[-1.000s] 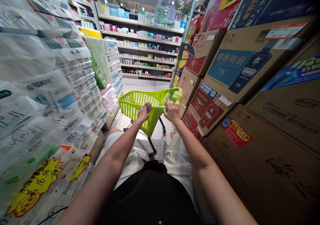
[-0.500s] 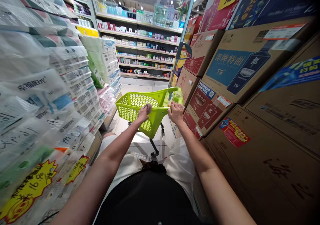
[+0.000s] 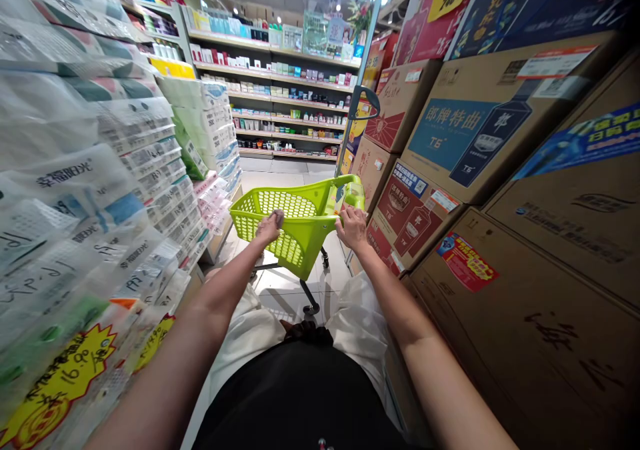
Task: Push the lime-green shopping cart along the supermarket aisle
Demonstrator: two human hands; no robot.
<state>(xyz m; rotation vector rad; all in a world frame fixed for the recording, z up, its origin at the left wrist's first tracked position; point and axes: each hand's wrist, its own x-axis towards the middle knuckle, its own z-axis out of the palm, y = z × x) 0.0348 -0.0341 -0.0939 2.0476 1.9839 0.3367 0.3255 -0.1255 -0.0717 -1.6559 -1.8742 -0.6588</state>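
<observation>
A lime-green shopping cart point(image 3: 300, 237) with a perforated plastic basket stands sideways in front of me. My left hand point(image 3: 269, 227) is closed at its near rim, with a small greyish wad, cloth-like in look, showing at the fingers. At the handle end of the cart, my right hand point(image 3: 353, 226) is curled over the green edge and grips it. Its fingertips are partly hidden behind the rim. The basket's inside shows only in part through the top and the holes.
Stacked packs of tissue paper point(image 3: 150, 150) wall the left side. Cardboard cartons point(image 3: 440, 130) rise close on the right. A metal pole with a dark blue handle point(image 3: 364, 103) stands beyond the cart. Shelves of small goods point(image 3: 285, 93) line the back, past a tiled floor point(image 3: 280, 164).
My left hand has slid leftward along the cart's near rim with the greyish wad. My right hand has kept its hold at the handle end.
</observation>
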